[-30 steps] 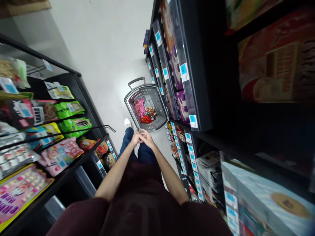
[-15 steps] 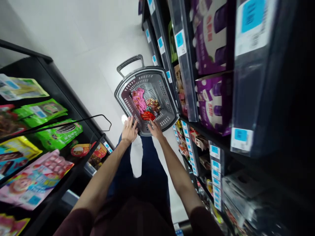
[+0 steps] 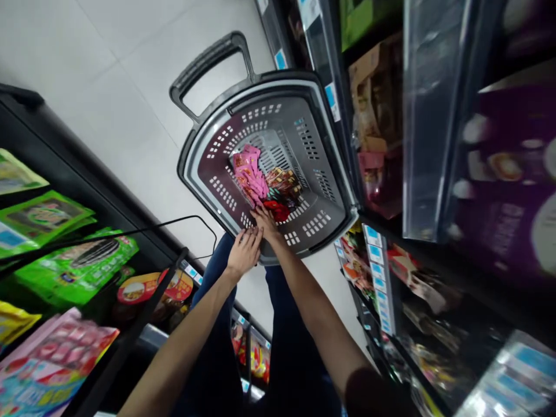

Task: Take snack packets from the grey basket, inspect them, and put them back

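A grey shopping basket [image 3: 319, 226] with a dark rim stands in front of my legs, its handle [image 3: 204, 63] tipped out over the far side. Inside lie pink packets [image 3: 249, 174], brown-and-gold wrapped pieces [image 3: 284, 184] and a red packet [image 3: 278, 211]. My left hand [image 3: 245, 250] rests on the near rim with its fingers stretched out, holding nothing. Past that rim, my right hand [image 3: 266, 225] reaches into the basket, fingers extended by the near end of the pink packets and beside the red one. Whether its fingertips touch them I cannot tell.
On the left, a black shelf carries green snack bags [image 3: 78, 258] and a pink candy bag [image 3: 56, 353]. A thin black wire [image 3: 174, 220] juts from it. On the right, tall shelving holds purple packages [image 3: 499, 191] and price tags, close against the basket's right side.
The basket appears larger and closer. My right hand has moved left and further inside, close to the pink packets and beside my left hand, which stays at the near rim.
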Demonstrator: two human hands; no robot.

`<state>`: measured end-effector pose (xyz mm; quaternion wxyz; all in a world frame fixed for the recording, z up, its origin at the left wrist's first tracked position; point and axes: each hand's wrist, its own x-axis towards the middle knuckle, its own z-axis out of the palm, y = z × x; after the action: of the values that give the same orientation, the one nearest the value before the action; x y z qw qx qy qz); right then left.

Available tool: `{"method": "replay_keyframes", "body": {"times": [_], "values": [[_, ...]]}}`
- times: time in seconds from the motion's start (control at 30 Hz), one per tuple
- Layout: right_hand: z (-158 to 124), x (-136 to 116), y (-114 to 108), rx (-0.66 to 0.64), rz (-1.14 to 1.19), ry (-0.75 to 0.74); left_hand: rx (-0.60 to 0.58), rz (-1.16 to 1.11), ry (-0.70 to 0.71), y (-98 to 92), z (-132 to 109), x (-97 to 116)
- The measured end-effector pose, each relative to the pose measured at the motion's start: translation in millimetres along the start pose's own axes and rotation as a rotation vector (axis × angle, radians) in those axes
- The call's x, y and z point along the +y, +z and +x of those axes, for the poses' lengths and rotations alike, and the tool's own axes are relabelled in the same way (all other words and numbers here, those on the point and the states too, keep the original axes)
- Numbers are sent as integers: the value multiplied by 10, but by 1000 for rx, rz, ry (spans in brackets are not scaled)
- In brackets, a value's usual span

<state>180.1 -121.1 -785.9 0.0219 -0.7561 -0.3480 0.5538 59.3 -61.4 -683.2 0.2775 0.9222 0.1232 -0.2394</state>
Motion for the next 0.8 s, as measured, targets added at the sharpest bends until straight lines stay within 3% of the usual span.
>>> {"method": "replay_keyframes", "body": {"times": [0.1,0.2,0.37,0.47,0.57,0.67,0.8], "values": [[110,3,116,-9,25,49,3,-7,-10,6,13,9],[13,2,163,28,37,54,0,-13,-23,-23,23,30],[-457,18,39,146,50,13,-12,5,-33,-165,25,53],[-785,39,-94,247,199,-30,-123,-80,-64,-331,40,60],[-1107,24,-255,302,289,-41,-285,-212,-152,-573,31,52],[-1445,-72,-462,355,342,-46,-335,-249,-238,-917,-75,7],[-2003,-361,-907,448,421,-32,-349,-277,-365,-1649,-440,-10]]}}
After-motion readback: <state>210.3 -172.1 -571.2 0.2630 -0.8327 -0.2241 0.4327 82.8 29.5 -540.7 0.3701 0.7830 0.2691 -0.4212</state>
